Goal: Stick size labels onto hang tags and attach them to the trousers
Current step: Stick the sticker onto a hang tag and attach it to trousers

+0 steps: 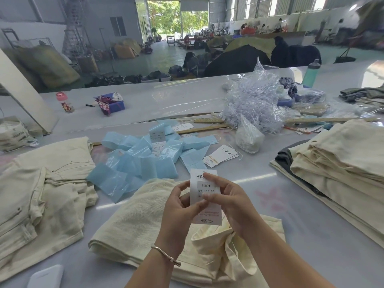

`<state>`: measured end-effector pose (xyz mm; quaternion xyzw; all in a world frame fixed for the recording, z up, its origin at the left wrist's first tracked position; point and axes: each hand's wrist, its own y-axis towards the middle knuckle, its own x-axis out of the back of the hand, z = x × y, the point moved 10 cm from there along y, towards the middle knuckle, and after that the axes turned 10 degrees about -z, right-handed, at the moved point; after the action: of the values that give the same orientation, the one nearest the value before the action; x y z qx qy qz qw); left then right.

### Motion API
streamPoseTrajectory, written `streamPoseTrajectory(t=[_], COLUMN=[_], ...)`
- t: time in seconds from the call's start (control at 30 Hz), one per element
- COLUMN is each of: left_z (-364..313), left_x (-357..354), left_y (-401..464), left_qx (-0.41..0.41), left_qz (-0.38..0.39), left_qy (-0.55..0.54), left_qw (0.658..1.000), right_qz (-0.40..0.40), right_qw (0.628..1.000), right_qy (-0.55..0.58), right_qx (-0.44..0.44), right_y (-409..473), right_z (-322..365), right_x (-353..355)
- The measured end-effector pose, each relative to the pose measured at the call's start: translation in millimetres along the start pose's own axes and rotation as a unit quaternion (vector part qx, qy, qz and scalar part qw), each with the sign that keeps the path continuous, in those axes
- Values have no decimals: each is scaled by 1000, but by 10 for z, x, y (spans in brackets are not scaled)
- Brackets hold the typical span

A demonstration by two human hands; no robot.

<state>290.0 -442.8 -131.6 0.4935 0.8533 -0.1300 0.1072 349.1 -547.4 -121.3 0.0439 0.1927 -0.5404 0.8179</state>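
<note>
A white hang tag (204, 213) stands upright between both hands, above folded cream trousers (149, 225) at the table's near edge. A size label (205, 189) reading 1103# and XS sits on its upper half. My left hand (178, 210) pinches the tag's left edge with thumb and fingers. My right hand (230, 202) grips the right side, with one fingertip on the tag's top and the thumb pressed on the label's lower edge. More hang tags (222, 155) with strings lie beyond.
Blue label backing strips (143, 161) are heaped in the middle. Cream trousers (41, 196) lie crumpled at the left and a folded stack (340, 161) rises at the right. A clear plastic bag of tag strings (251, 104) and wooden rulers (209, 128) sit further back.
</note>
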Motion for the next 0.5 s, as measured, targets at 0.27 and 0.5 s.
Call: streamPoseTrajectory(t=[0.27, 0.5], left_z=[4, 116], left_x=[5, -53], left_y=[14, 132], left_qx=[-33, -13], left_qz=[20, 34], left_qy=[35, 52], left_qw=[999, 998], right_qz=[-81, -144], right_qw=[996, 989], right_qy=[14, -7], right_qx=[17, 35], right_y=[88, 174], right_z=[23, 25], right_x=[150, 308])
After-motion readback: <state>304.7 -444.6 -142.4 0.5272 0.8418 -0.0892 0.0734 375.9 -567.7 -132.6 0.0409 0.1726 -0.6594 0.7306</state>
